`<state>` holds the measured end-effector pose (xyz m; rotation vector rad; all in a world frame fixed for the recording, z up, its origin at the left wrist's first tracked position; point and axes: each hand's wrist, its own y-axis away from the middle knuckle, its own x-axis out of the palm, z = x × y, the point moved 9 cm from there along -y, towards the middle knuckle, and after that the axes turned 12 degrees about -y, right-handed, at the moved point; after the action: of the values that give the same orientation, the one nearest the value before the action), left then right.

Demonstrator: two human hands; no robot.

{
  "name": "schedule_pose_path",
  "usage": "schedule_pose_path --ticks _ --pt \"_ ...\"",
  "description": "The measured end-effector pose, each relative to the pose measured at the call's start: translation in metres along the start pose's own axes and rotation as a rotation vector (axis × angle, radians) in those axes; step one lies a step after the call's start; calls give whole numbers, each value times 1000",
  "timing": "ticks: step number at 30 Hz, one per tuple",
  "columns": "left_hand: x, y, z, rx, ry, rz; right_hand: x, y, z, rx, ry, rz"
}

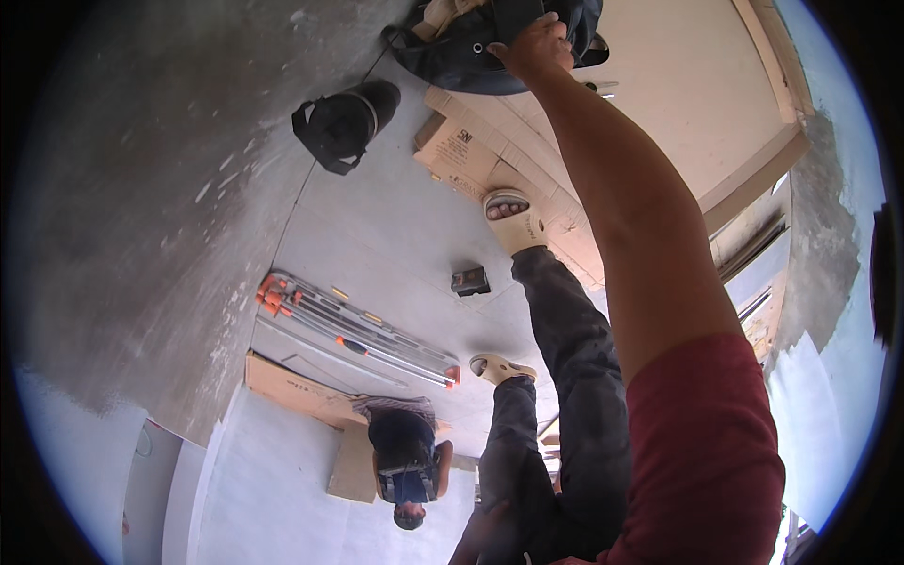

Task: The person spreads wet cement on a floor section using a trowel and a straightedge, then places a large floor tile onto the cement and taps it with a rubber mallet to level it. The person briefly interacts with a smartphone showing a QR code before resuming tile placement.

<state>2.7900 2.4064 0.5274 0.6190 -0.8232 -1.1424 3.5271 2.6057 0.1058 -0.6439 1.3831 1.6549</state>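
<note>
My right arm reaches up to the top of the view. My right hand (pixel 541 45) is closed on a dark flat object (pixel 518 17), partly cut off by the top edge. It is held just over a black bag (pixel 452 61), which lies at the edge of some cardboard. What the flat object is I cannot make out. Down at the lower edge, part of my left arm (pixel 480 532) shows dimly beside my dark trousers; its fingers are not clear.
A black cylindrical container with a strap (pixel 344 124) stands left of the bag. Flattened cardboard (pixel 471 151) lies by my sandalled foot. A small black box (pixel 469 280) and a long grey-and-orange tile cutter (pixel 363 334) are on the floor. Another person (pixel 405 461) sits lower left.
</note>
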Motion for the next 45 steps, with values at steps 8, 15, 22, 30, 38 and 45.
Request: schedule_pose_path --ticks 8,15,22,30,38,45 --pt "7 11 -39 138 -52 -135 -18 93 -92 -385 -268 262" --pt "-10 -11 -78 737 -11 -528 -57 361 -124 -185 -397 1182" --pt "-53 78 -41 1174 -1 -817 -106 568 -33 -770 -153 1318" --pt "-16 122 66 1570 1408 178 -214 846 47 -1980 422 1637" --pt "-15 215 88 2113 1742 255 -308 961 63 -2898 1027 1280" --pt "-12 243 158 2286 2177 -179 -302 1000 144 -2069 510 1868"
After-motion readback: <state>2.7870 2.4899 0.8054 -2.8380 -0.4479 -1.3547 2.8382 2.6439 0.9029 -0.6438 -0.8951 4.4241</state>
